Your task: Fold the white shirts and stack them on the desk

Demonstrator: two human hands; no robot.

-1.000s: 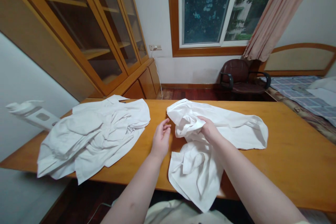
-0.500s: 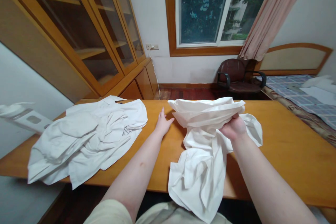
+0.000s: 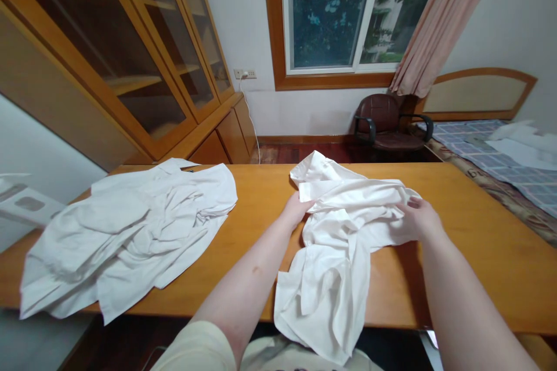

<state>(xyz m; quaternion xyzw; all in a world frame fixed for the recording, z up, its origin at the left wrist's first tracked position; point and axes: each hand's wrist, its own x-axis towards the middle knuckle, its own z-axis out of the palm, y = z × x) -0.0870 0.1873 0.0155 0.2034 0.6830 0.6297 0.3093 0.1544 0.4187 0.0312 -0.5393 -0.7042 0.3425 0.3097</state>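
Note:
A crumpled white shirt [image 3: 343,226] lies on the wooden table [image 3: 478,243] in front of me, its lower part hanging over the near edge. My left hand [image 3: 296,210] grips the shirt's left side near the collar, fingers closed on the cloth. My right hand [image 3: 418,219] holds the shirt's right side, fingers curled into the fabric. A second pile of white garments [image 3: 126,232] lies on the left part of the table, away from both hands.
A glass-door wooden cabinet [image 3: 143,64] stands at the left. A brown armchair [image 3: 385,124] sits under the window beyond the table. A bed [image 3: 500,151] with a checked cover is at the right. A white device [image 3: 26,206] sits at the far left.
My right hand lifted the shirt, then lowered it back onto the table and slid to its right side. My left hand moved from the bare table to grip the shirt's left side.

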